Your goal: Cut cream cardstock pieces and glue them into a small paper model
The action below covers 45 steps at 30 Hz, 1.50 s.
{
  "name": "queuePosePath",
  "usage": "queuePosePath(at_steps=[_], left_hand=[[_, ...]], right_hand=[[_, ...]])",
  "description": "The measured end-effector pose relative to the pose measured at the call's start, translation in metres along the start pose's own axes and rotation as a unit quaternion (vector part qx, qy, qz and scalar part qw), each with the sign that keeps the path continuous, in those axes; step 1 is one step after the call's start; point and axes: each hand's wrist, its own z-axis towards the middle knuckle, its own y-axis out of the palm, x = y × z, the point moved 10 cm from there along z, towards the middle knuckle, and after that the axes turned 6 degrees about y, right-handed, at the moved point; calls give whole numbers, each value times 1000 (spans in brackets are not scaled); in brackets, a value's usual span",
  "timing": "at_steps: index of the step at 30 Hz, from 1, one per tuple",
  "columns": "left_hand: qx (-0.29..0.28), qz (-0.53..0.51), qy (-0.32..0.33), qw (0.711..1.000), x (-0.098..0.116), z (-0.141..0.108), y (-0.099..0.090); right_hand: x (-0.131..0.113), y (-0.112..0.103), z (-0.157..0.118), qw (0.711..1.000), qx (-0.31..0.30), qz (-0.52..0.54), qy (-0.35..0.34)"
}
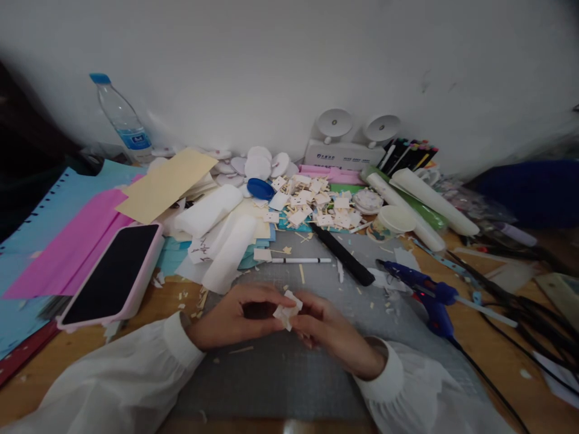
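Head view: the left hand [242, 314] and the right hand [333, 333] meet above the grey mat [271, 380], fingertips of both pinched on a small crumpled white piece [288, 310]. That piece looks only partly shaped, its edges loose and uneven. Beyond it, a heap of small pale cards with sticks [302, 202] appears made up already, some cards bearing drawn marks. White rolled sheets [231, 248] lie left of the mat's middle, seemingly unused stock. Between hands and heap rest a thin white rod [301, 260] and a black tool [344, 256]; the blue glue gun [432, 301], stick inserted, lies untouched on the right.
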Motion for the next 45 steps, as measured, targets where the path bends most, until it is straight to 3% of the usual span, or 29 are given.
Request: queuePosePath(at_steps=[5,8,10,12,14,16,20,23,28,34,45], left_hand=[[22,25,3,999,-2,-1,-9],[33,3,11,999,2,-2,-18],[4,2,14,1000,6,-2,-16],[-50,28,21,998,9,-2,-7],[-96,77,42,991,13,-3,4],[-121,131,61,982,14,-4,11],[-111,215,74,968,13,-5,12],[-72,241,84,964,18,-4,2],[14,232,92,968,26,-4,-16],[118,188,46,974,16,-7,-35],[166,206,36,964,16,-10,-41]], right_hand=[[-15,-11,-4,999,19,-30,-7],[-47,-44,-13,978,131,-129,-97],[-76,-61,-26,914,227,-268,-205],[-91,-59,-35,820,271,-414,-288],[-90,-50,-32,753,258,-514,-320],[-80,-45,-25,726,228,-566,-317],[-70,-44,-15,707,211,-606,-296],[-69,-44,-13,698,207,-620,-292],[-68,-41,-12,692,199,-627,-297],[-64,-40,-7,702,189,-621,-291],[-68,-34,-6,677,220,-632,-306]])
